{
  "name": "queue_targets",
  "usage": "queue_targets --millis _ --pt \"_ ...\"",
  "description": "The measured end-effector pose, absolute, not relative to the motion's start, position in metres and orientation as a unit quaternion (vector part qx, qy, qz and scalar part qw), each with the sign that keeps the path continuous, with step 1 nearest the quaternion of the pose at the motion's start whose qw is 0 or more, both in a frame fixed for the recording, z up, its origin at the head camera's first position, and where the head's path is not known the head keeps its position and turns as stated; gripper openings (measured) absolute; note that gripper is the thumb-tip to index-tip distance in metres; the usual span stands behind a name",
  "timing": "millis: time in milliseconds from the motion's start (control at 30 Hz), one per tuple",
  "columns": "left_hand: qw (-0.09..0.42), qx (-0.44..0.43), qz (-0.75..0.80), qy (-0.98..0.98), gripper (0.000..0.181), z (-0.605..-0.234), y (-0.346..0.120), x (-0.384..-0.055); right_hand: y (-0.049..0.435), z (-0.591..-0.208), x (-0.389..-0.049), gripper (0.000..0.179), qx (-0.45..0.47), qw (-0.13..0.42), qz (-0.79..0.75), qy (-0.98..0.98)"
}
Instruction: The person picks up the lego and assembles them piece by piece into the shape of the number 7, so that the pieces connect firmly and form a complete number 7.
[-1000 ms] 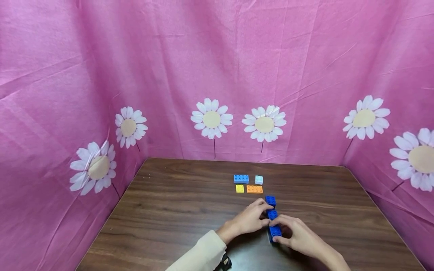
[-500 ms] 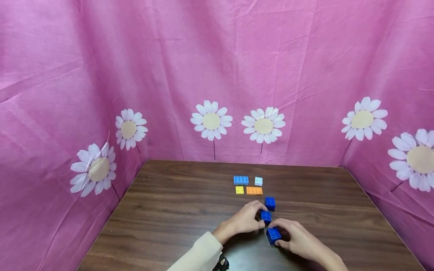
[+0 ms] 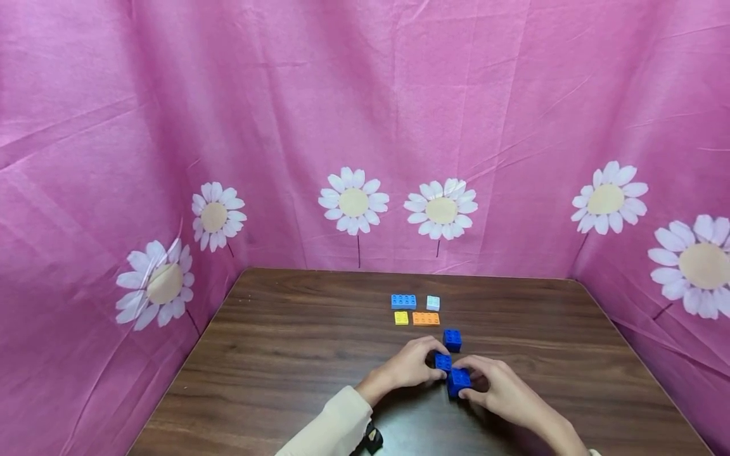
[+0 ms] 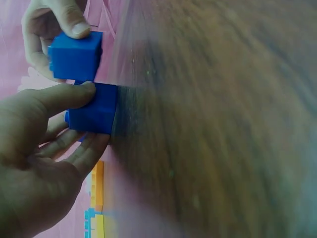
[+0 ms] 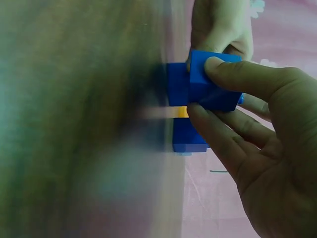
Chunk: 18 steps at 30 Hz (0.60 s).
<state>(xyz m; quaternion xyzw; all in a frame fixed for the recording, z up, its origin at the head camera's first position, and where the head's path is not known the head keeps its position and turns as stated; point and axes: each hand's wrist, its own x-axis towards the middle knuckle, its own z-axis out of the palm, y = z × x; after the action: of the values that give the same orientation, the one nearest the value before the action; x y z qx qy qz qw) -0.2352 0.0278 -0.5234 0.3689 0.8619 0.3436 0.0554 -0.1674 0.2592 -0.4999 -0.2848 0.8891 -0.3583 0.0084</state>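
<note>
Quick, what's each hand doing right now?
Left hand: holding the middle dark-blue block.
Right hand: holding the nearest dark-blue block.

Over the last second, the middle blue four-stud brick (image 3: 443, 363) was drawn leftward out of line by the left hand (image 3: 412, 365). The near blue four-stud brick (image 3: 459, 382) was then raised off the counter (image 3: 285, 354) by the right hand (image 3: 500, 390).

Right hand (image 5: 265, 148) pinches blue cube-shaped plastic block (image 5: 210, 88), clear of blurred brown wooden tabletop (image 5: 89, 124); two more blue plastic blocks (image 5: 178, 85) beyond.
</note>
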Motion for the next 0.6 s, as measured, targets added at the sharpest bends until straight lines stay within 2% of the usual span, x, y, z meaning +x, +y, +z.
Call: queue_targets --millis 100,300,500,600 --pt "0.06 0.363 0.356 0.859 0.031 -0.525 0.024 -0.236 0.258 -0.498 -0.171 0.036 -0.282 -0.009 -0.358 0.89" --pt "0.06 0.352 0.372 0.857 0.035 -0.526 0.016 -0.239 0.248 -0.489 -0.18 0.036 -0.285 -0.003 -0.365 0.886" --pt "0.073 0.33 0.393 0.855 0.038 -0.526 0.007 -0.243 0.237 -0.473 -0.192 0.037 -0.29 -0.04 -0.326 0.899" --pt "0.086 0.315 0.409 0.852 0.037 -0.526 0.002 -0.243 0.232 -0.465 -0.198 0.037 -0.288 -0.041 -0.319 0.902"
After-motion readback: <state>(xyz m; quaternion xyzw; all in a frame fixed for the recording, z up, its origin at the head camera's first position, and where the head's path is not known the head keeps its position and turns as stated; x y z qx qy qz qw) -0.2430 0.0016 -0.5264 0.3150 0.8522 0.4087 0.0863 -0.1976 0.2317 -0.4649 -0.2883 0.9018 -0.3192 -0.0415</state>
